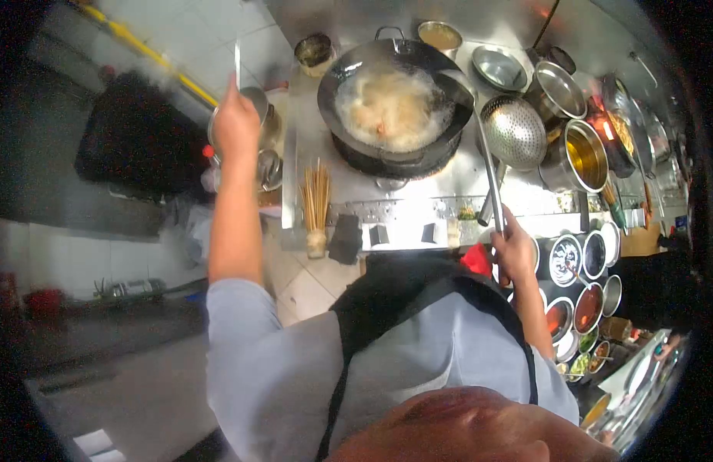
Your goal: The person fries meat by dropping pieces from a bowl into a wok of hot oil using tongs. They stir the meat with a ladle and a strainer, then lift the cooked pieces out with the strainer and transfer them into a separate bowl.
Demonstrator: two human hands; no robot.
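— Start big. What's on the table (pixel 418 202)?

— A steel cooking range, and at twelve o'clock on it a large black wok (pixel 393 96) full of pale, bubbling food in hot oil. At three o'clock from the wok stands a pot of amber oil (pixel 586 154), then a row of small seasoning bowls (pixel 576 285) running down toward five o'clock.

— And the hands?

— The right hand (pixel 513 250) is clamped round the handle of a long perforated skimmer (pixel 513 131). Its long axis runs roughly six to twelve, handle toward the person, and the bowl lies just beside the wok's rim at three o'clock, over the range rather than in the oil. The left hand (pixel 235 123) is raised at ten o'clock, fingers closed on a thin upright metal rod (pixel 238 65) (a lever or tap handle, I can't tell which).

— Which step is this?

— Frying in mid-course, I'd judge, with the skimmer held ready. The next move probably calls for swinging its bowl toward nine o'clock, over the wok, and dipping under the food, keeping it level so oil drains.

— Smallest thing?

— A bundle of bamboo skewers (pixel 316 196) in a jar at the range's front edge.
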